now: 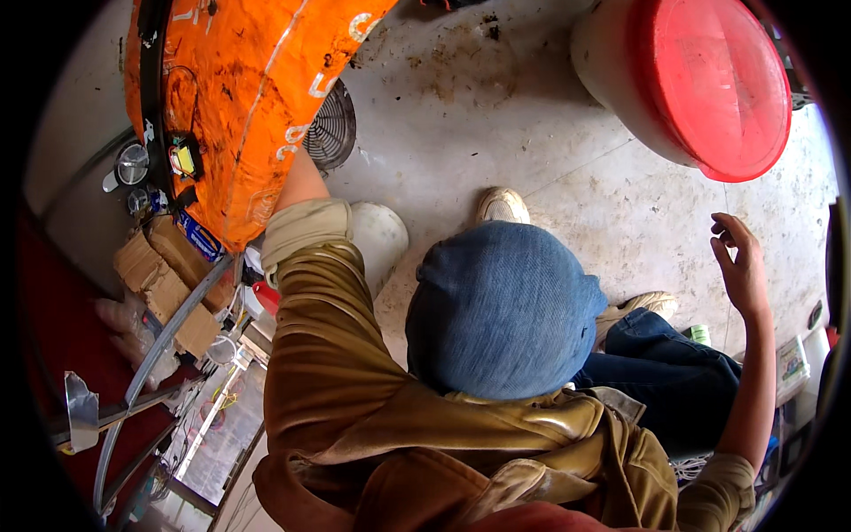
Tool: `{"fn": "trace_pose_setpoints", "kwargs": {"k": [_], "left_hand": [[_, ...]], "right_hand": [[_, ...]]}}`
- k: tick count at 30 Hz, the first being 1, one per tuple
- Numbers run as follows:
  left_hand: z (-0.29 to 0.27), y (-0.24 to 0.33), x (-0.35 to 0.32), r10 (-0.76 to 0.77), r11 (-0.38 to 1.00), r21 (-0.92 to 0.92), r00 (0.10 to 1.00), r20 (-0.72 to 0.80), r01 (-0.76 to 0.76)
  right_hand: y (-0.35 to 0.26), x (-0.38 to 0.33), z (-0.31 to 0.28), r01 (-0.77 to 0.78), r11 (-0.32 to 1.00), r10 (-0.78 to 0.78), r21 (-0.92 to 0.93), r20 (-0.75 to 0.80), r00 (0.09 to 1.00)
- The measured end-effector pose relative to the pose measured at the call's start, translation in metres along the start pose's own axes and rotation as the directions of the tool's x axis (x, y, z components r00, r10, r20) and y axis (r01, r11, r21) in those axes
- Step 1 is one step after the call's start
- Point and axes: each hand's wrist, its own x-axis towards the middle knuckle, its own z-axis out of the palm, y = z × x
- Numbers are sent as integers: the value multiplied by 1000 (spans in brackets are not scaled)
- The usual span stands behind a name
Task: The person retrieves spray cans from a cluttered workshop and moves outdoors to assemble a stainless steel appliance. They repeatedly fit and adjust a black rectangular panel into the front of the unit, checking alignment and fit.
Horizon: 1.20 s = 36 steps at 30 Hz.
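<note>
An orange printed sheet [239, 97], smudged with dark stains, covers the upper left. My left forearm [304, 182], its brown sleeve rolled up, reaches behind that sheet, which hides my left hand. What the hand touches there cannot be seen. On the right my right hand [743, 270] hangs in the air over the floor, holding nothing. Its fingers are loosely bent and the thumb stands apart. Nearest to it is a large white bucket [612, 80] with a red lid [722, 84]. A round dark fan grille [332, 129] shows partly past the sheet's edge.
Between my arms is my bent, denim-clad knee [505, 310]. A rounded white object [377, 239] stands beside my left sleeve. Cardboard boxes [164, 288], a bent grey tube [168, 332] and loose wires clutter the left. The pale floor [461, 97] is stained.
</note>
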Motion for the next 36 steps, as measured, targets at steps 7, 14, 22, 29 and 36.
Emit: {"fn": "trace_pose_setpoints", "kwargs": {"k": [7, 14, 22, 29, 36], "left_hand": [[16, 10, -16, 38, 998, -45, 999, -31, -39], [25, 23, -57, 82, 992, -91, 993, -81, -89], [17, 25, -148, 336, 941, -48, 941, 25, -335], [9, 61, -254, -54, 965, 259, 997, 60, 36], [-5, 113, -307, -262, 764, 558, 634, 727, -324]], "right_hand": [[-9, 8, 0, 21, 1000, -21, -4, 10, 1000], [-19, 2, 2, 62, 998, -61, -13, 54, 997], [-19, -6, 1, 164, 986, -166, 24, 121, 979], [-31, -8, -2, 283, 958, -287, 48, 133, 949], [-58, -21, 2, 389, 920, -391, 44, 185, 902]]}}
